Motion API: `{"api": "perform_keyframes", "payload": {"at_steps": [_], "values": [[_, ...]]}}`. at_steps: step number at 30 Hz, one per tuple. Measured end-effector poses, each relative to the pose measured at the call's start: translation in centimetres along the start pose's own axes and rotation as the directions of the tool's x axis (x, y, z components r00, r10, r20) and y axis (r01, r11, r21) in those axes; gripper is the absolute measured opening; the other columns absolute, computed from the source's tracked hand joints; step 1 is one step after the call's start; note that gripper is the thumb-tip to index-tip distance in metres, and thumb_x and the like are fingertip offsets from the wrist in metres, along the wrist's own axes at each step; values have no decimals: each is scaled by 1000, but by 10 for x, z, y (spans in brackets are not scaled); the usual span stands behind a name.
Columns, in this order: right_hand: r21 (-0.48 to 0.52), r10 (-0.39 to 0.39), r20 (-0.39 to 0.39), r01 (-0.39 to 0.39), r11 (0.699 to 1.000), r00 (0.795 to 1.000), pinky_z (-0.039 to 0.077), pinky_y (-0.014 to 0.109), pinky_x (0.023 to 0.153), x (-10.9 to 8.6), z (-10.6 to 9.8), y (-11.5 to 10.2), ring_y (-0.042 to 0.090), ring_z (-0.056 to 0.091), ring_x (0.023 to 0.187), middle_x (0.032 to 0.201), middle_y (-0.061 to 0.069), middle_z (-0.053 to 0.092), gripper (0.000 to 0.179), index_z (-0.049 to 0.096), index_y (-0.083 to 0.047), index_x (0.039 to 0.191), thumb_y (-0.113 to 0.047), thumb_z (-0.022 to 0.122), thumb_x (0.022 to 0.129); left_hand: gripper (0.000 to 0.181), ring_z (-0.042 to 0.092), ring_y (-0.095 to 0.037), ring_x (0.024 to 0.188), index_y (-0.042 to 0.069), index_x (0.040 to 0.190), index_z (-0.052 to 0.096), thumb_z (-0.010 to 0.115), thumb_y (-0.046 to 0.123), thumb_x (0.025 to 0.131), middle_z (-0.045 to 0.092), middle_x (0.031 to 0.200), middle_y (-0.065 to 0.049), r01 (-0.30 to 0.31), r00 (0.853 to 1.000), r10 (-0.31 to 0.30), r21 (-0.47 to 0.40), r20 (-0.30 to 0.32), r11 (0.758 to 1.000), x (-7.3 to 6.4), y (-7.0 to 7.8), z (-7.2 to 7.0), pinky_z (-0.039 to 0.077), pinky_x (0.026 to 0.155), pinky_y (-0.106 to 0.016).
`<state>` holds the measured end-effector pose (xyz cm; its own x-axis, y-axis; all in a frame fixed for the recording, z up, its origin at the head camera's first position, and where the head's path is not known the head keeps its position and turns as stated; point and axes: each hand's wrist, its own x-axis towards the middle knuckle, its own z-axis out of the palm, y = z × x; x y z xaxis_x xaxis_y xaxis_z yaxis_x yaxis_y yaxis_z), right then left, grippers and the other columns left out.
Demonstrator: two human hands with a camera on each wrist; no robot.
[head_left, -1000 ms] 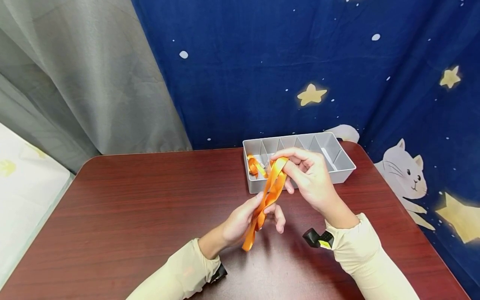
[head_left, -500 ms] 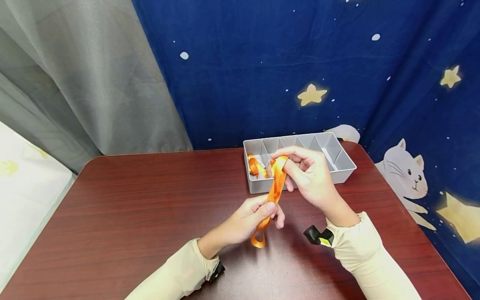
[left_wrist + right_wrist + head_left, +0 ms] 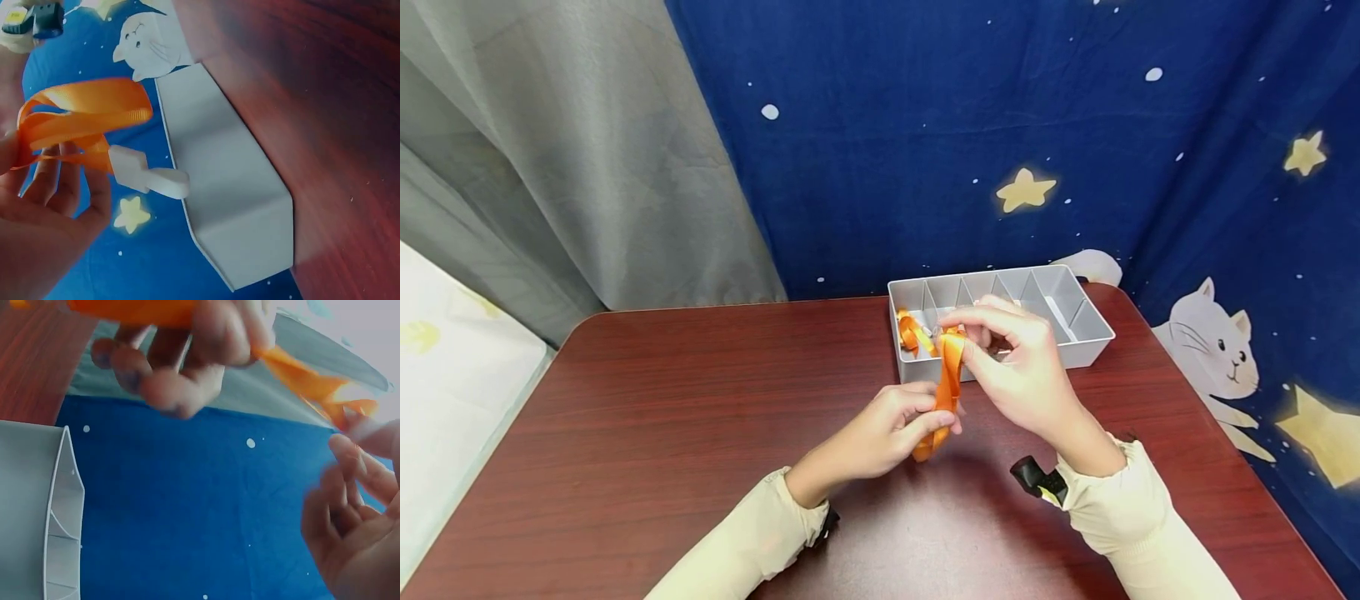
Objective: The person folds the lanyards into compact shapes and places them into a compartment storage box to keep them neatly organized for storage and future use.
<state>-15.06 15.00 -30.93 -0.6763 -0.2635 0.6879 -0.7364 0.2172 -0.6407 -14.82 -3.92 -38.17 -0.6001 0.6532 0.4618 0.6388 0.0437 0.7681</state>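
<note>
An orange lanyard (image 3: 950,375) of shiny ribbon, folded into loops, hangs between my two hands over the table, just in front of the grey tray. My right hand (image 3: 1018,367) pinches its upper end between thumb and fingers. Lower down, my left hand (image 3: 898,421) grips the bundle with the thumb on top and the fingers behind. In the left wrist view, a pale plastic clip (image 3: 150,175) sticks out from the orange loops. The right wrist view shows the stretched ribbon (image 3: 306,378) between both hands, partly blurred. Fingers hide parts of the ribbon.
A grey divided tray (image 3: 1000,275) stands at the back right of the dark red table (image 3: 700,417). Another orange ribbon (image 3: 913,333) lies in its leftmost compartment. Behind the table hangs a blue curtain (image 3: 880,167) with stars, beside a grey curtain (image 3: 587,167).
My left hand has gathered the hanging lower ends, drawing them up into a shorter folded bundle. My right hand stays near the tray, holding the upper end slightly lower.
</note>
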Motion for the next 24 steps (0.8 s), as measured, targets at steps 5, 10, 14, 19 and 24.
{"api": "perform_keyframes", "payload": {"at_steps": [5,10,14,19,24], "values": [[42,100,21,-101,994,995,37,20,49,-6,2,-4,9,47,56,72,-3,64,22,76,-3,95,13,62,87,14,58,-8,81,5,91,75,62,7,97,66,92,-1,41,997,-38,49,-66,998,2,-3,-8,50,68,-23],[183,195,144,-220,958,970,41,21,46,-12,1,-5,12,51,53,79,1,70,13,74,2,97,6,63,93,11,63,-11,93,2,99,76,65,4,94,71,100,-5,50,995,-38,124,-95,991,2,-6,-17,53,82,-26],[313,202,302,-297,902,932,35,25,37,-15,-1,-4,14,45,43,67,3,63,14,71,3,103,7,61,93,16,64,-16,102,1,99,76,63,-3,92,71,105,-8,55,991,-33,172,-129,984,2,-6,-24,51,90,-28],[339,199,391,-341,877,899,40,24,43,-18,1,-1,16,49,51,72,7,59,42,61,4,118,14,69,78,25,63,-18,103,0,97,76,56,-9,87,70,106,-8,73,983,-45,155,-177,985,2,-4,-29,52,87,-30],[342,219,395,-365,866,892,37,24,48,-21,7,2,16,47,61,73,8,46,66,44,-2,119,11,83,67,26,63,-19,104,1,96,76,54,-10,86,69,106,-7,75,977,-48,126,-206,989,1,-3,-33,52,86,-30]]}}
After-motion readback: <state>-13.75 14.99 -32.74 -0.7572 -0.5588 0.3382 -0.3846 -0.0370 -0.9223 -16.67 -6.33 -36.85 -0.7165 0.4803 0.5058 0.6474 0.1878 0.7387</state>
